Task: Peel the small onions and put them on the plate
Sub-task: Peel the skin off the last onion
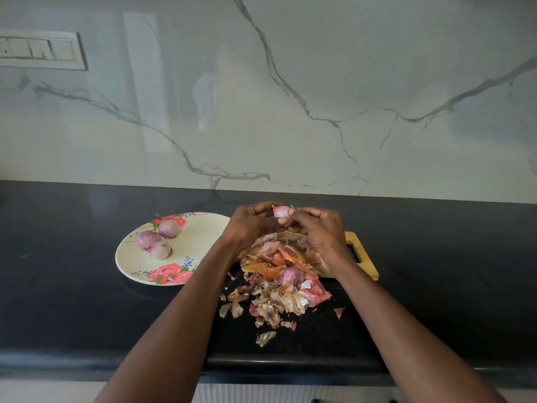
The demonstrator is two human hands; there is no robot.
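1. Onion [281, 211] held up between both hands over the cutting board [364, 258], long axis roughly left to right.
2. Left hand [250, 225] fingers curled round its left end; right hand [315, 225] fingers pinching skin at the right end.
3. Plate [200, 237] lying to the left, nearer the left hand, three peeled onions [158, 238] on it.

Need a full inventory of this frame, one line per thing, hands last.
plate: 1, cream with pink roses, on the counter left of the hands
peeled onions: 3, pale purple, on the plate's left part
held onion: 1, pink-white, between both hands above the board
onion in the skins: 1, purple, at the board's near edge
onion skins: a heap, brown and pink, over board and counter
cutting board: 1, wooden, under the skins
counter: 1, black
wall: white marble
switch panel: 1, white, upper left
left hand: holds the onion
right hand: pinches the onion
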